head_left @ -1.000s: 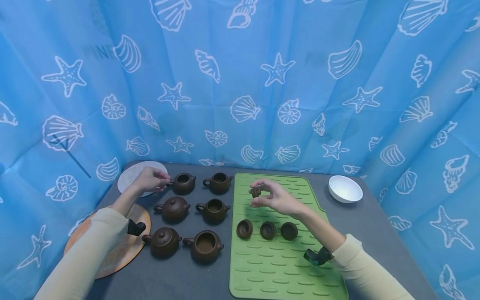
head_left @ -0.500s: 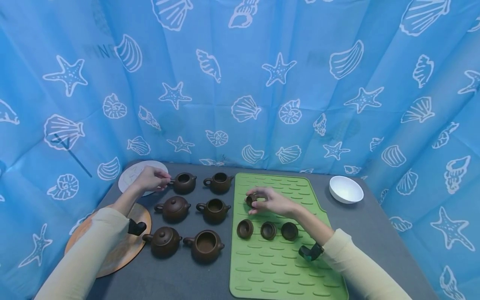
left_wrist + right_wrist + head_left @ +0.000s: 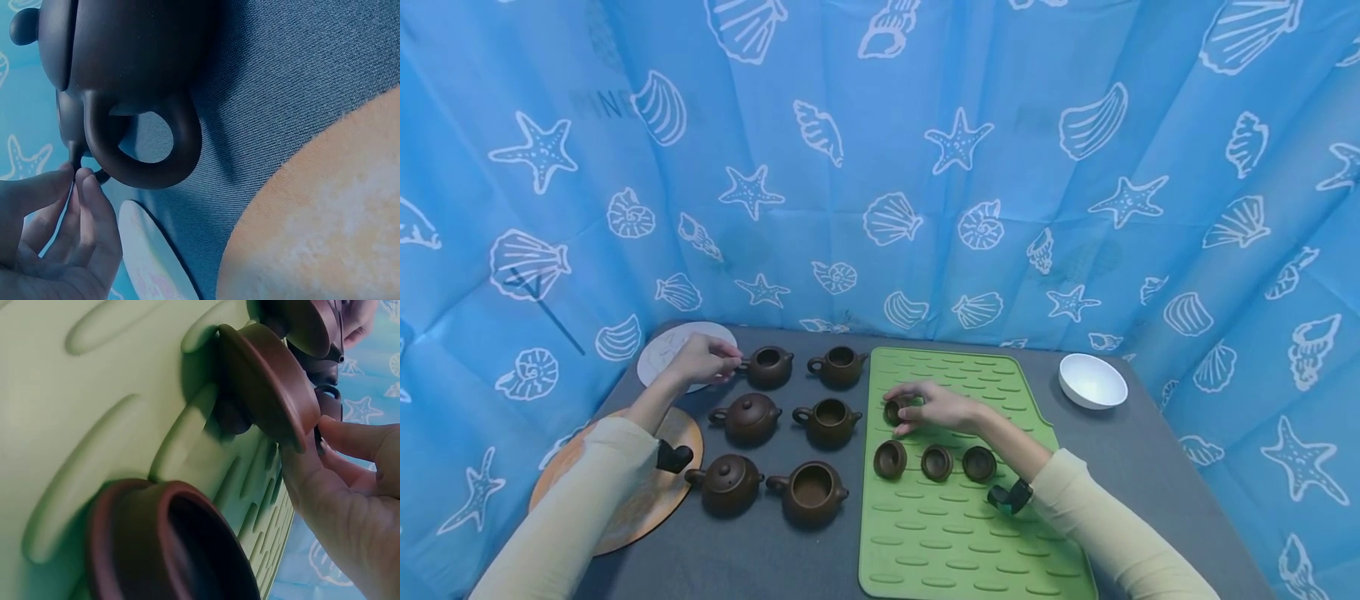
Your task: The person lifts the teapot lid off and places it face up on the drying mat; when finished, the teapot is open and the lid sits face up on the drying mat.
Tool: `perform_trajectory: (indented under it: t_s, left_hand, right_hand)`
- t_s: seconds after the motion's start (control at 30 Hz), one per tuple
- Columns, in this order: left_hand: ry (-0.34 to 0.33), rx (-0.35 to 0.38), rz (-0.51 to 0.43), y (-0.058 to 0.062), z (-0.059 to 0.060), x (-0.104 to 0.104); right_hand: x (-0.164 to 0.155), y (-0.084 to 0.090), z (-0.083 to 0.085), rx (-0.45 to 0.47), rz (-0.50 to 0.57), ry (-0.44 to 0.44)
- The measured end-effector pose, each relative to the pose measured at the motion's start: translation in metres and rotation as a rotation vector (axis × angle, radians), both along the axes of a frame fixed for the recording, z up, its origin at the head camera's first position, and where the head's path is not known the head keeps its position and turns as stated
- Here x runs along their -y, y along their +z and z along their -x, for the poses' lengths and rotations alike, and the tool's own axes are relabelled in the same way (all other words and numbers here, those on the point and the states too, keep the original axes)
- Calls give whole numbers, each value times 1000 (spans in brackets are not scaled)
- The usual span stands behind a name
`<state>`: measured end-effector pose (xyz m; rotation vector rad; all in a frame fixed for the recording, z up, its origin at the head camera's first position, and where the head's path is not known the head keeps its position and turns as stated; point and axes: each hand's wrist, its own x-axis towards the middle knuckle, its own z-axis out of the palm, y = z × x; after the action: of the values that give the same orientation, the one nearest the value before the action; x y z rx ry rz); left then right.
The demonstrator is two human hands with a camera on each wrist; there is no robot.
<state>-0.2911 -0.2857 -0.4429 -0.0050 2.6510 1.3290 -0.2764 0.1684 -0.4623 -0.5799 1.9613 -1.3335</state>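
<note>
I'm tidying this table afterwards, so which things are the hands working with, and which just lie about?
In use:
right hand setting a lid on the green mat
three lids already there
left hand at the rear left teapot
other five teapots

Lying about:
white bowl
white disc
orange disc
</note>
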Motion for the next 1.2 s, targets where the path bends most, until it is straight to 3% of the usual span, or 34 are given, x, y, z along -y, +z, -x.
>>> perform_trajectory:
  t_s: [0.2, 0.6, 0.83, 1.2]
  left_hand:
    - [2, -3, -3, 1, -3, 1]
    - [-58, -47, 2, -2, -9, 7]
    - [-46, -60, 32, 1, -22, 12]
    - [-87, -52, 79, -1, -48, 25]
  right_hand:
    - [4, -2, 4, 17, -1, 17]
    - [6, -2, 4, -52, -60, 38]
    - [4, 0, 8, -105, -98, 49]
    - [11, 28, 13, -294, -103, -20]
